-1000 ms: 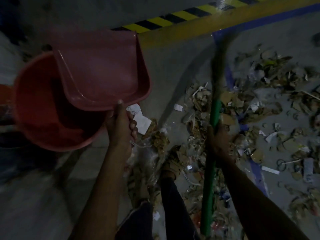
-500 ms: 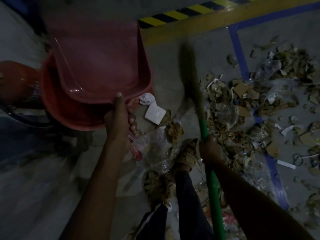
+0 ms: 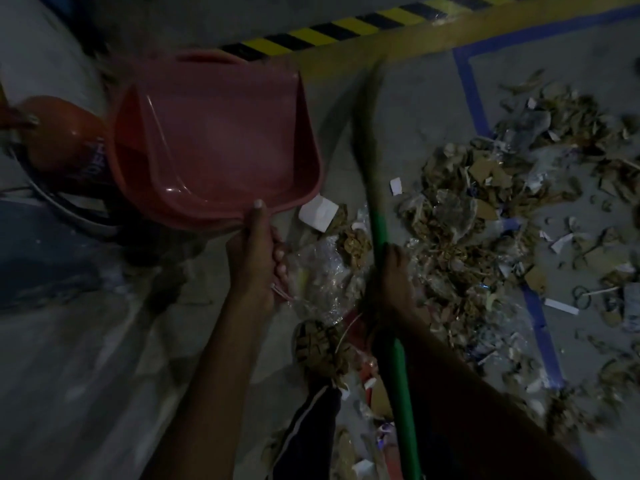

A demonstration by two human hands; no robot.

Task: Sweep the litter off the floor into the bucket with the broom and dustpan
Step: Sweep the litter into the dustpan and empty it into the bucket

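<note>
Our left hand (image 3: 254, 258) grips the empty dustpan (image 3: 221, 140) and our right hand (image 3: 391, 278) clasps the broom (image 3: 375, 209), with the litter (image 3: 485, 216) lying to the right, nearer the broom.

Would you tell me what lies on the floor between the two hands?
In the head view, clear crumpled plastic wrap and brown litter scraps lie between the left hand gripping the dustpan and the right hand gripping the broom.
</note>
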